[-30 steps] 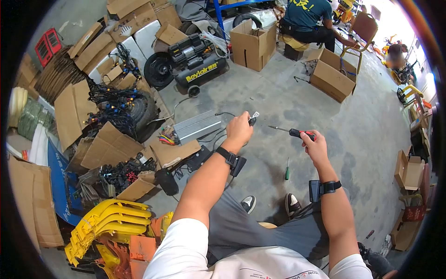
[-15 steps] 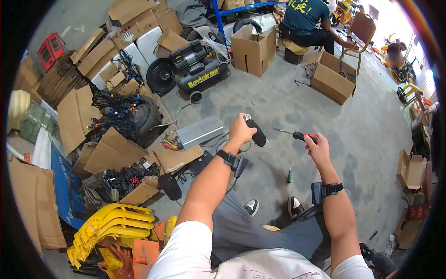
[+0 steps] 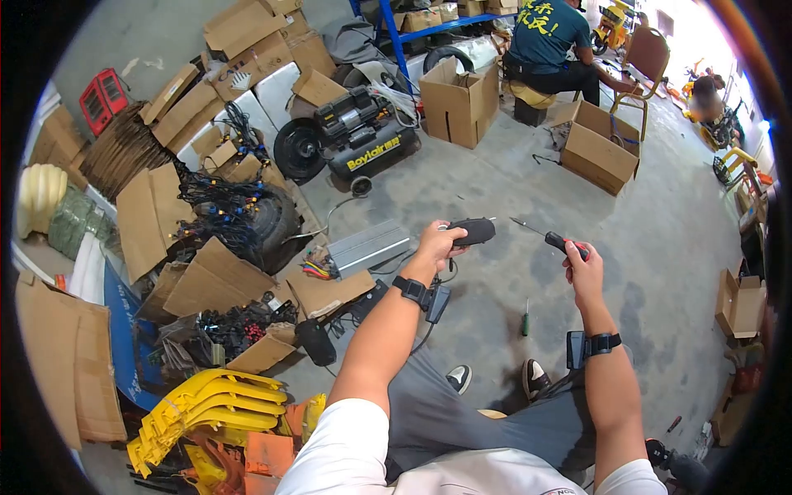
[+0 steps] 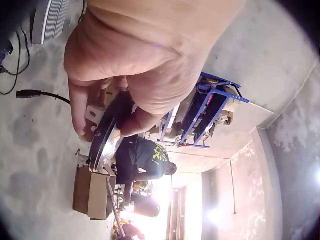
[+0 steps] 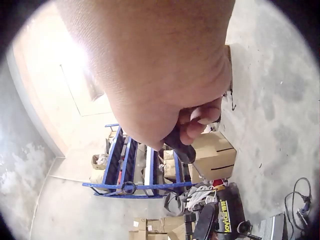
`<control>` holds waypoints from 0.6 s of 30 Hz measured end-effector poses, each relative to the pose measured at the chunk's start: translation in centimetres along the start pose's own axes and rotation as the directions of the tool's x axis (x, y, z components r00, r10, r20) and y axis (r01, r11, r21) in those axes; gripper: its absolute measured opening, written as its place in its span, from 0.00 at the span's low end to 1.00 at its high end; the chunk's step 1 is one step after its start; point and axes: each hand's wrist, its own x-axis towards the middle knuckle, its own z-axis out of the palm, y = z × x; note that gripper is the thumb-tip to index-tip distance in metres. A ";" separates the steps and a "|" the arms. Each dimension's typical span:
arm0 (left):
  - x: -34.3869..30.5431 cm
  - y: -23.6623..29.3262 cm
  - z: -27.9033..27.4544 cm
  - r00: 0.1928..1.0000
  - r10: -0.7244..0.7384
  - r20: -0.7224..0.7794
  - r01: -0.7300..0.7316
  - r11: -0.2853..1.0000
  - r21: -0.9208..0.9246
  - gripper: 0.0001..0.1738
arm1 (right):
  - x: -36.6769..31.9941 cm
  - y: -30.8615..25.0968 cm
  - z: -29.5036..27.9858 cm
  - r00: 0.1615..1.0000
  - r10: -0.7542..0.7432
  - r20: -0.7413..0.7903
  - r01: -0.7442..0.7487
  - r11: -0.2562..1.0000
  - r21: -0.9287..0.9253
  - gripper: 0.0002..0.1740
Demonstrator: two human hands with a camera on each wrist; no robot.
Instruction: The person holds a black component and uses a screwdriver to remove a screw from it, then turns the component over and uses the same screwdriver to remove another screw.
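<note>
My left hand (image 3: 437, 246) grips a dark, rounded part (image 3: 473, 232) at its left end, with the part lying roughly level in the head view. In the left wrist view, the fingers and thumb of the left hand (image 4: 125, 75) pinch that dark part (image 4: 106, 131) from both sides. My right hand (image 3: 585, 275) holds a red and black screwdriver (image 3: 567, 246) by its handle, its tip towards the dark part and a little apart from it. The right wrist view shows the curled right hand (image 5: 170, 95) round the screwdriver handle (image 5: 181, 147).
A green screwdriver (image 3: 525, 318) lies on the floor (image 3: 495, 280) before my shoes. At left are a silver finned box (image 3: 369, 248), a compressor (image 3: 375, 153), cables and yellow parts (image 3: 210, 400). Open cartons (image 3: 601, 153) and a seated person (image 3: 549, 45) are further off.
The dark part has turned from hanging tilted below my left hand to lying level, pointing right. Both hands appear slightly lower and further right as the head view shifted.
</note>
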 end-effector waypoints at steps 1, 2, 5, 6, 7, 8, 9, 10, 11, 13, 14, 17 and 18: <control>0.1 -0.1 0.0 1.000 -0.019 0.022 0.020 0.999 -0.040 0.32 | 0.0 0.0 0.0 1.000 0.002 0.004 -0.002 1.000 0.005 0.18; 0.1 -0.1 0.0 0.998 -0.038 0.046 0.041 0.996 -0.078 0.32 | 0.0 0.0 -0.1 1.000 0.004 0.007 -0.004 1.000 0.011 0.17; 0.3 -0.2 0.0 0.995 -0.065 0.082 0.074 0.990 -0.116 0.30 | 0.1 0.1 -0.1 1.000 -0.006 0.012 0.006 1.000 0.008 0.17; 0.3 -0.3 0.1 0.995 -0.063 0.081 0.072 0.991 -0.113 0.30 | 0.1 0.2 -0.1 1.000 -0.008 0.011 0.007 1.000 0.011 0.17; 0.3 -0.3 0.0 0.992 -0.040 0.121 0.059 0.986 -0.156 0.30 | 0.0 0.1 -0.1 1.000 -0.004 0.000 0.004 1.000 0.019 0.17; 0.2 -0.4 0.0 0.987 -0.016 0.159 0.048 0.979 -0.200 0.29 | 0.0 0.1 -0.2 1.000 0.000 -0.012 0.000 1.000 0.026 0.18; -0.1 -0.2 0.0 0.987 -0.013 0.158 0.045 0.979 -0.198 0.29 | 0.0 0.1 -0.2 1.000 -0.001 -0.011 0.002 1.000 0.029 0.18; -0.3 0.0 0.0 0.984 -0.047 0.173 0.079 0.981 -0.180 0.25 | -0.1 0.1 -0.2 1.000 -0.010 -0.018 0.010 1.000 0.030 0.18; -0.6 0.3 -0.1 0.979 -0.082 0.185 0.112 0.980 -0.162 0.22 | -0.1 0.1 -0.2 1.000 -0.017 -0.022 0.017 0.999 0.030 0.18; -0.6 0.2 -0.1 0.982 -0.084 0.169 0.111 0.981 -0.158 0.19 | 0.0 0.3 -0.3 0.999 -0.015 -0.031 0.016 0.999 0.031 0.18; -0.7 0.2 -0.1 0.984 -0.089 0.156 0.114 0.981 -0.159 0.16 | 0.0 0.3 -0.3 0.999 -0.013 -0.042 0.014 1.000 0.025 0.18; -0.6 0.1 0.0 0.981 -0.092 0.171 0.130 0.966 -0.225 0.14 | -0.1 0.1 -0.3 0.999 -0.021 -0.028 0.021 1.000 0.016 0.19; -0.5 -0.1 0.0 0.978 -0.096 0.185 0.143 0.956 -0.258 0.14 | -0.2 0.0 -0.3 0.999 -0.019 -0.026 0.019 1.000 0.017 0.19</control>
